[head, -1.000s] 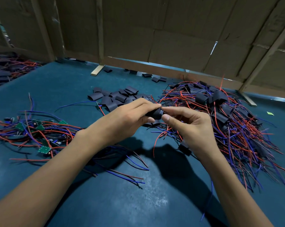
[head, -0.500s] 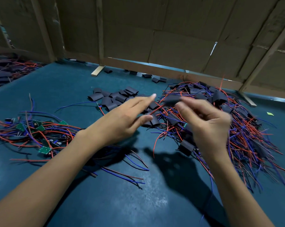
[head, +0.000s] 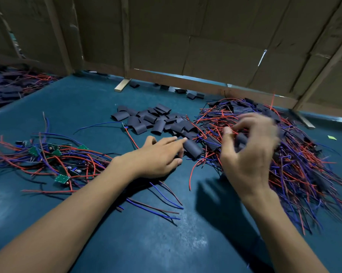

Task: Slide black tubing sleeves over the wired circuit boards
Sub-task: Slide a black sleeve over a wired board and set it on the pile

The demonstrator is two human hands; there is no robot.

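My left hand (head: 158,154) lies low on the blue table, fingers stretched out, with the index fingertip touching a loose black sleeve (head: 192,149). The heap of empty black sleeves (head: 156,119) sits just beyond it. Unsleeved green circuit boards with red and blue wires (head: 62,178) lie in a tangle at the left. My right hand (head: 250,154) is motion-blurred, fingers spread, above the big pile of sleeved boards and wires (head: 300,164). A black sleeved piece (head: 241,139) shows under its fingers, apparently free of them.
A cardboard wall (head: 205,46) with wooden battens closes the back of the table. A few stray sleeves (head: 193,95) lie along its foot. Another heap of wires and sleeves (head: 10,87) is at the far left. A small green scrap (head: 332,137) lies at the right.
The hands held one sleeve and board together at centre. My right hand carried it right over the finished pile and opened. My left hand dropped to the table at a loose sleeve.
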